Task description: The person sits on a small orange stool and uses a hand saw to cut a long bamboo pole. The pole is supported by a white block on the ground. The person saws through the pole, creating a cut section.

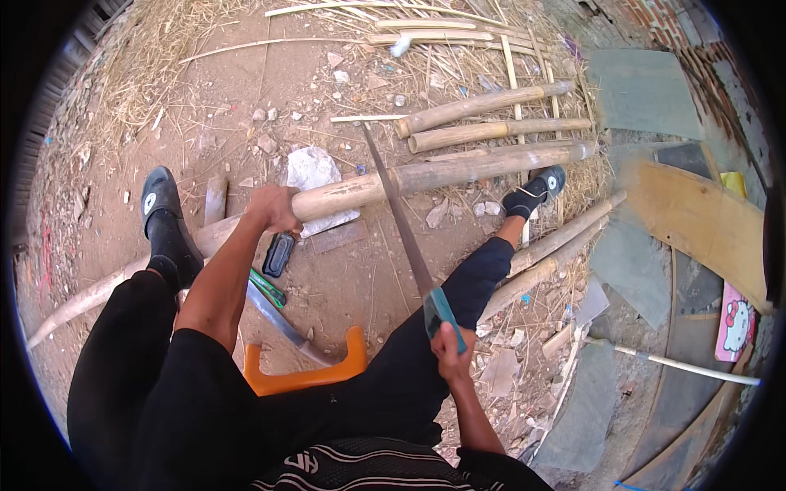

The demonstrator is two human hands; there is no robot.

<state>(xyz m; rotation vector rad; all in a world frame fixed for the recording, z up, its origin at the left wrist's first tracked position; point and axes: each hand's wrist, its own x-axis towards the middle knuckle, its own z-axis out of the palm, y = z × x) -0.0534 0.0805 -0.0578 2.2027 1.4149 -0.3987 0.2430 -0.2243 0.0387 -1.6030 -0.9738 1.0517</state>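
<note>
dark, ribbed shirt (360,468) with thin pale lines lies closest, its lower part cut off, and black trousers (270,417) spread below it, matte and creased. the right hand (452,350) is wrapped round the flat teal handle of a saw (399,209), whose long brownish blade tapers to a narrow tip; i can't make out its teeth. that blade crosses a long bamboo pole (360,192), round, pale tan and ringed at the joints, lying slantwise across the ground in front of the person. the left hand (277,209) is clasped over the pole to the left of the saw; its fingertips are hidden from me. the left leg and forearm cover stretches of the pole.

beside it sit a rough, chalky white stone (313,168) and a black open box (278,255). a green cutter (268,288) lies by a curved metal blade (282,319). of the smooth orange stool (311,380), only the front edge shows; trousers hide the rest. shorter bamboo pieces (483,108) show hollow ends.
</note>
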